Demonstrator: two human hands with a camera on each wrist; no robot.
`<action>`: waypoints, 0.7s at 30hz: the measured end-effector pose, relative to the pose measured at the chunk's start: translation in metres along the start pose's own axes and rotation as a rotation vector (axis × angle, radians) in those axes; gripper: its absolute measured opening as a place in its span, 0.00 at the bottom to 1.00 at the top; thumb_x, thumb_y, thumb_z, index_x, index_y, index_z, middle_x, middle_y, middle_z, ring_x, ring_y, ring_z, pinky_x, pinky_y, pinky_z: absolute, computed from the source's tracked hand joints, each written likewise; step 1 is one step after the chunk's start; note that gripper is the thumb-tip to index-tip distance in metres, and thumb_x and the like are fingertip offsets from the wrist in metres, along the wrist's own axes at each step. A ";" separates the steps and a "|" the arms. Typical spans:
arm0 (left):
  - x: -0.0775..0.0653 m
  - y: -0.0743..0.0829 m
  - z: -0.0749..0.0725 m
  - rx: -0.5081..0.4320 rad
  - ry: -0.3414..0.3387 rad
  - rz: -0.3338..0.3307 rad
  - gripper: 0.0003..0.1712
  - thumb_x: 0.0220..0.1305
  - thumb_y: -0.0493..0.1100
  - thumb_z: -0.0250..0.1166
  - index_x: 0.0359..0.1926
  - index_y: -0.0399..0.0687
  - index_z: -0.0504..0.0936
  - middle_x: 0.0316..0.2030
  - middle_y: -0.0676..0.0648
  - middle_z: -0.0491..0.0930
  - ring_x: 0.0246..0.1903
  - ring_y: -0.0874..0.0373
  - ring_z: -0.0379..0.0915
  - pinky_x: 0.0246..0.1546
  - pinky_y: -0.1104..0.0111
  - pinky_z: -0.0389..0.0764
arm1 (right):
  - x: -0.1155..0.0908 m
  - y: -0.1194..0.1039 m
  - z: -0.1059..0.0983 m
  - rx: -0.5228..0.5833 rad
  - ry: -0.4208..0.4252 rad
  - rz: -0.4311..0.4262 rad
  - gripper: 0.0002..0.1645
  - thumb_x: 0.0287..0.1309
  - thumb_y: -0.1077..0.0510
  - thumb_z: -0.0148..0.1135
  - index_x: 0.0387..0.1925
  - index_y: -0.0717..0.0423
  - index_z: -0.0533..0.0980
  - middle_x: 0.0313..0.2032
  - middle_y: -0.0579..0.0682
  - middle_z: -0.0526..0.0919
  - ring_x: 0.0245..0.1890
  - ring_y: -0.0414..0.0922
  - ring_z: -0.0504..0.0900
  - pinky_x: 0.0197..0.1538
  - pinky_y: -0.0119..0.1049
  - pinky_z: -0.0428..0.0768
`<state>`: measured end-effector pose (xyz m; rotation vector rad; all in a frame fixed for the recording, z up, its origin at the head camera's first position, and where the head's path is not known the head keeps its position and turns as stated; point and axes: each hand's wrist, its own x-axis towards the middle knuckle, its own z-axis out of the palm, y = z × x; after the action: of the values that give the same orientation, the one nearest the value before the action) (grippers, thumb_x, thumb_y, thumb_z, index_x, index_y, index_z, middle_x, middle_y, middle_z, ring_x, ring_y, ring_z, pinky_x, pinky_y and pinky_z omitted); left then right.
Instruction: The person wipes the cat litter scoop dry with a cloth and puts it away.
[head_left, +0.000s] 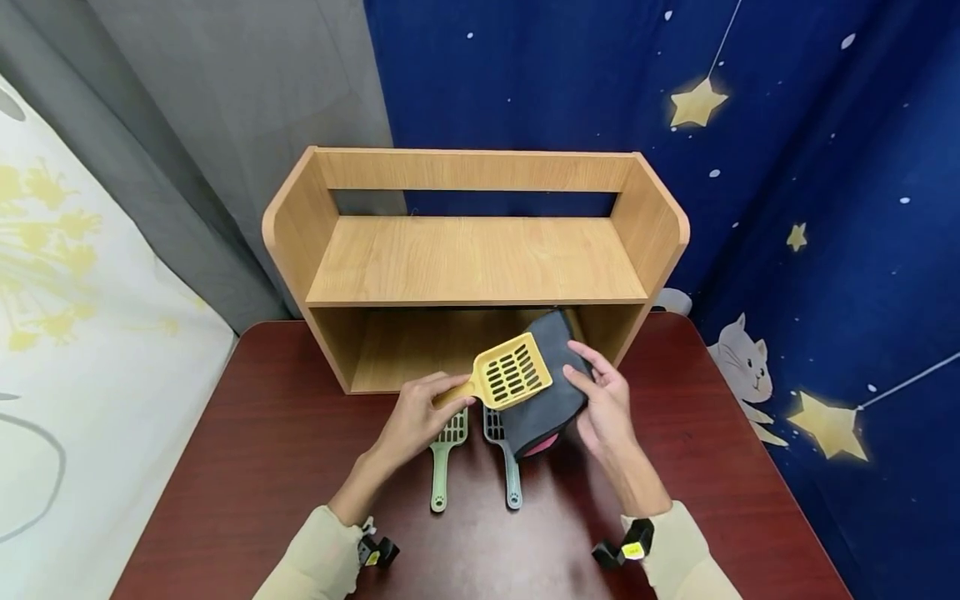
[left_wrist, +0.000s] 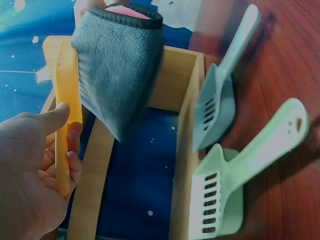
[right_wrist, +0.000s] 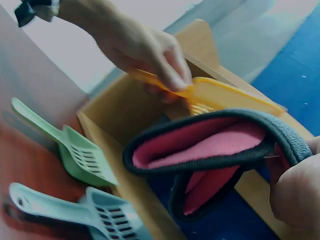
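Note:
My left hand point(head_left: 424, 417) grips a yellow slotted litter scoop point(head_left: 513, 372) by its handle, the scoop's head pointing right. In my right hand point(head_left: 606, 407) is a folded cloth point(head_left: 551, 392), dark grey outside and pink inside; the right wrist view shows its pink folds point(right_wrist: 210, 145) and dark edging. The scoop's head overlaps the cloth in the head view. Below the hands, a green litter scoop point(left_wrist: 220, 195) and a blue-grey litter scoop point(left_wrist: 215, 110) lie on the table with their handles toward me.
A wooden two-tier shelf point(head_left: 480, 260) stands at the back of the dark red table point(head_left: 300, 467), its lower compartment just beyond my hands. Curtains, grey point(head_left: 247, 92) and blue with stars point(head_left: 540, 75), hang behind it.

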<state>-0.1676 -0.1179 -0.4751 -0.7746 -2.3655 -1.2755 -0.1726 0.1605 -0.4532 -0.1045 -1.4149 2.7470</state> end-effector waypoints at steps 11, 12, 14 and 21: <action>-0.007 -0.002 0.009 -0.012 -0.046 -0.018 0.19 0.60 0.35 0.79 0.52 0.34 0.90 0.34 0.47 0.87 0.29 0.64 0.73 0.28 0.73 0.77 | 0.004 -0.008 -0.010 -0.020 0.014 -0.054 0.24 0.68 0.75 0.62 0.64 0.63 0.79 0.63 0.54 0.80 0.56 0.46 0.85 0.53 0.39 0.86; -0.007 -0.001 0.011 -0.023 -0.040 -0.023 0.19 0.60 0.36 0.79 0.52 0.34 0.90 0.35 0.47 0.87 0.29 0.64 0.73 0.28 0.73 0.77 | 0.004 -0.004 -0.010 -0.021 0.015 -0.050 0.24 0.68 0.75 0.61 0.64 0.63 0.79 0.62 0.54 0.80 0.54 0.47 0.86 0.53 0.40 0.86; -0.007 0.002 0.015 -0.042 -0.019 -0.034 0.19 0.60 0.35 0.79 0.52 0.35 0.90 0.36 0.47 0.88 0.30 0.64 0.74 0.29 0.73 0.78 | 0.003 0.007 -0.008 -0.023 0.016 -0.038 0.23 0.69 0.76 0.59 0.62 0.62 0.80 0.58 0.54 0.83 0.51 0.46 0.87 0.50 0.40 0.87; 0.001 0.011 0.027 -0.079 0.063 -0.047 0.19 0.60 0.36 0.80 0.53 0.38 0.90 0.38 0.46 0.89 0.33 0.63 0.77 0.32 0.73 0.79 | -0.007 0.047 0.012 -0.045 0.013 0.020 0.30 0.62 0.82 0.52 0.66 0.74 0.71 0.52 0.48 0.85 0.52 0.39 0.84 0.54 0.33 0.84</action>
<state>-0.1625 -0.0895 -0.4821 -0.6952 -2.3088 -1.3992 -0.1668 0.1229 -0.4838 -0.1392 -1.4804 2.7261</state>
